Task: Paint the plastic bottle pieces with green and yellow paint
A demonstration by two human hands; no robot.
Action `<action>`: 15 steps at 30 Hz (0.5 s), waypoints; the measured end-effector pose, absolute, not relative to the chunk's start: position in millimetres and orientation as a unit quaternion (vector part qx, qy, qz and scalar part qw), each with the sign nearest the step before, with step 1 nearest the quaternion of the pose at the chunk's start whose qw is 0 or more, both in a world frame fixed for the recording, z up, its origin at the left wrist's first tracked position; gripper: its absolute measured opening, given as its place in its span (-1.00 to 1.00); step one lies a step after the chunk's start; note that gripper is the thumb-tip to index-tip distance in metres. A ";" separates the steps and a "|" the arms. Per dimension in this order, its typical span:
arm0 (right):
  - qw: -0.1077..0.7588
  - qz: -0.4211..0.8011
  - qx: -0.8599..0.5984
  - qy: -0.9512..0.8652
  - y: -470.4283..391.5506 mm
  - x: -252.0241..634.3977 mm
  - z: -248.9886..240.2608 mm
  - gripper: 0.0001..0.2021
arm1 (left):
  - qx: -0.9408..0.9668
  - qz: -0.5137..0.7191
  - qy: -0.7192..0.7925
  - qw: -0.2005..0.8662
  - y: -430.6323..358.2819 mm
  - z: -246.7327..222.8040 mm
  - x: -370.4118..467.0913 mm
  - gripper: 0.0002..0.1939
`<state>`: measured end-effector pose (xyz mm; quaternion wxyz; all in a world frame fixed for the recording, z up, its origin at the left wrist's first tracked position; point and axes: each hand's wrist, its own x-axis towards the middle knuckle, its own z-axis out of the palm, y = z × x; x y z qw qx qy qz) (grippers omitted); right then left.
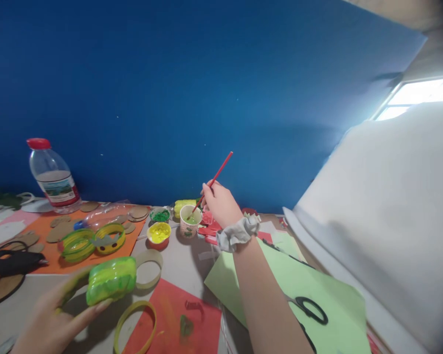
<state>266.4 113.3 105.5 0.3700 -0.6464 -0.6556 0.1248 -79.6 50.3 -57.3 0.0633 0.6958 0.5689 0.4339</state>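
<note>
Between the fingers and thumb of my left hand (pixel 62 305) is a green-painted piece of plastic bottle (pixel 111 279), glossy and ridged. My right hand (pixel 219 200) grips a red-handled paintbrush (pixel 221 168), its tip down inside a paper cup (pixel 190 227) holding greenish liquid. Left of that cup stand a tub of yellow paint (pixel 159 234) and a tub of dark green paint (pixel 160 215). A pale ring (pixel 158 275) lies just right of the bottle piece, and a yellow ring (pixel 118 328) lies below it.
A water bottle (pixel 61 189) stands at the back left. Two decorated rings, one a yellow-green ring (pixel 77 246), sit on orange paper (pixel 68 265). A glue gun (pixel 13 263) lies far left. Scissors (pixel 312 309) rest on green paper (pixel 339 314) beside my right forearm. A blue panel (pixel 192 98) rises behind.
</note>
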 end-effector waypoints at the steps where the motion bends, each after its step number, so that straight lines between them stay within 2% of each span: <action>1: 0.353 0.127 -0.650 -0.661 112.3 263.7 105.7 -0.74 | 0.709 0.427 0.557 0.072 49.9 -55.9 -78.9 -0.32; 3: 0.313 0.128 -0.663 -0.667 111.1 258.4 104.9 -0.75 | 0.725 0.416 0.541 0.091 49.1 -54.2 -77.9 -0.38; 8: 0.251 0.120 -0.702 -0.656 111.1 252.6 101.9 -0.75 | 0.713 0.396 0.566 0.122 46.6 -55.0 -79.6 -0.37; 15: 0.315 0.080 -0.674 -0.663 109.4 257.4 107.8 -0.77 | 0.707 0.392 0.572 0.143 47.4 -51.8 -77.0 -0.37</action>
